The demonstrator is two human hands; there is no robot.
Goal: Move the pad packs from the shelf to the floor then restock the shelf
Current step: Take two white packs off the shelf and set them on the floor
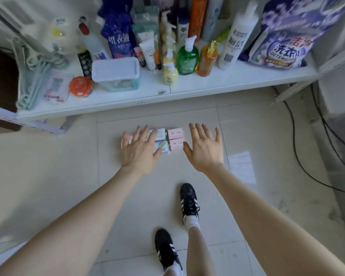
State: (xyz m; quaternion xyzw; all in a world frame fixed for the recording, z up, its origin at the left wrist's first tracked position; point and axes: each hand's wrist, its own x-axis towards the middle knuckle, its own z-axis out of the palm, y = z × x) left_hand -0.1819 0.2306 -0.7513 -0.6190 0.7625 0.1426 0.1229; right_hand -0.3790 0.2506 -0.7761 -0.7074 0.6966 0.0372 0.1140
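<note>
Five pad packs [175,138], two hands [173,149]

A home storage or laundry corner, by the look of it: a low white shelf [187,90] along the far side is crowded with detergent bags [283,36], pump bottles [187,56], tubes and clothes hangers [34,72], above a pale tiled floor [68,166] with loose cables [311,156] at right.

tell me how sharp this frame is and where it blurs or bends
Head view: the middle is fairly sharp, with the pad packs on the floor and both open hands, left and right, clear. The upper corners smear, so the hangers and detergent bag look streaked. The wide lens bows the shelf edge. Light is soft daylight with faint shadows.
</note>
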